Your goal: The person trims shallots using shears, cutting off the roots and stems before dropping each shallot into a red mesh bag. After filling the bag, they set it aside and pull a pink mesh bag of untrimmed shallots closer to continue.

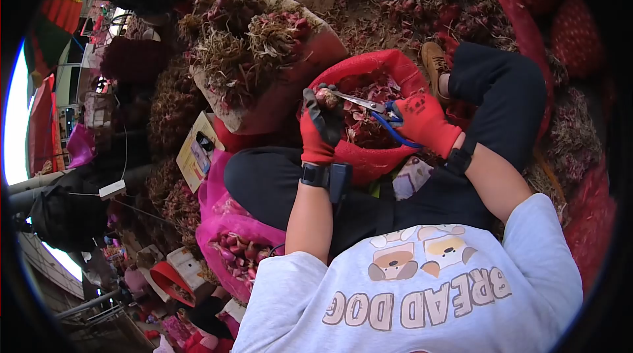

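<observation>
Both hands wear red gloves with dark palms. My left hand (320, 127) is closed around a small shallot (326, 97), held at its fingertips. In my right hand (424, 121) is a pair of scissors (382, 113) with blue handles. The scissor blades point left, and their tips are at the shallot. Beneath both hands, between my legs, stands a red mesh bag (395, 63) with its top open, and reddish skins and trimmings (369, 130) lie inside it.
Bundles of dried shallots (241, 49) rest on a pale sack (316, 36) ahead to the left. A pink mesh bag (217, 224) of shallots is beside my left leg. More bundles (461, 6) cover the ground ahead, with red net sacks (577, 43) at the right.
</observation>
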The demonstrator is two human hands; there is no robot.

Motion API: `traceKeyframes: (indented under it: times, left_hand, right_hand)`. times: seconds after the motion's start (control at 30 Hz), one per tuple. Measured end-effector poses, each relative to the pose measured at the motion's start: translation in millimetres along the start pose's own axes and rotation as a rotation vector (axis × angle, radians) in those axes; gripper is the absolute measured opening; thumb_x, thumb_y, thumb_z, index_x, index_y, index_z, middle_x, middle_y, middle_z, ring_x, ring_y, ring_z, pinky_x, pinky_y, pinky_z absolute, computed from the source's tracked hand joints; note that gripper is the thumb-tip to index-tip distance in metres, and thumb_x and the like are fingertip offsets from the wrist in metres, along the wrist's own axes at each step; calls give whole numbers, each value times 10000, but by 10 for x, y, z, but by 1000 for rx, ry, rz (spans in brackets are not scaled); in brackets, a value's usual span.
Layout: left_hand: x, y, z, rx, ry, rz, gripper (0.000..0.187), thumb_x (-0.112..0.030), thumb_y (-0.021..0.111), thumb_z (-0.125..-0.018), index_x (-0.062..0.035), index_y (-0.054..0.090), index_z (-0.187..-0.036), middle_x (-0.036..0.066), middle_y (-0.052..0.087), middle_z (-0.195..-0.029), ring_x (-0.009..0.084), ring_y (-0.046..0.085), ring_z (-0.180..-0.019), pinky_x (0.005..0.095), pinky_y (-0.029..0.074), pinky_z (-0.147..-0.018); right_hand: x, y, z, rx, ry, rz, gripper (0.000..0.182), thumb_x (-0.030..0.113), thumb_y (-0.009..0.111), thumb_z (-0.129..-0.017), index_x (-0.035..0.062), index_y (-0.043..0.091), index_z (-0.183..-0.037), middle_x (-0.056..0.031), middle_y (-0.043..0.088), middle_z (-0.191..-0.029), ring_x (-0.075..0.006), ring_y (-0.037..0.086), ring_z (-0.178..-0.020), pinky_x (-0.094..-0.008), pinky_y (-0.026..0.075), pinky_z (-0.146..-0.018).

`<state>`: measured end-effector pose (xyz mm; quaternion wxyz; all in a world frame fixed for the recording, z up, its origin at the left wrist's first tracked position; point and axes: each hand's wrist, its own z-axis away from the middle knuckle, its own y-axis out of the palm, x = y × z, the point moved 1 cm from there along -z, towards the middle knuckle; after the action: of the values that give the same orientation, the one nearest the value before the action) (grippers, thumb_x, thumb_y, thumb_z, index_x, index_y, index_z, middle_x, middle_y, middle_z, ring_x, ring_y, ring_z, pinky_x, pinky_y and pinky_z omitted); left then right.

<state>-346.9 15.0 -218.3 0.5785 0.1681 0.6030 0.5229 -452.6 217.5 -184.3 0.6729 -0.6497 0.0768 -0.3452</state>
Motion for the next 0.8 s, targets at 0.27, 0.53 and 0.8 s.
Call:
traceKeyframes:
  times: [0.27, 0.53, 0.8]
  left_hand:
    - [-43, -103, 55, 11, -73, -91, 364, -366, 445, -975, -34, 458, -1122, -13, 503, -764, 116, 489, -676, 224, 420, -646]
    - [29, -156, 102, 17, 342, -1087, 259, -53, 481, -937, 11, 406, -1177, 20, 532, -858, 165, 535, -788, 265, 460, -763]
    - [10, -24, 47, -123, -73, -73, 402, -436, 410, -973, -74, 552, -1074, 3, 574, -830, 114, 530, -717, 246, 458, -631]
  right_hand:
    - [99, -219, -14, 23, -4, -596, 336, 403, 647, -820, 96, 676, -954, -143, 652, -780, -302, 638, -738, -383, 470, -649]
    - [76, -49, 10, 26, -76, -329, 320, 399, 667, -800, 116, 682, -949, -122, 656, -770, -296, 638, -726, -373, 474, -634]
    - [-17, 30, -21, 188, 37, -253, 293, 352, 645, -830, 143, 683, -1032, -102, 678, -805, -236, 660, -726, -339, 482, -647]
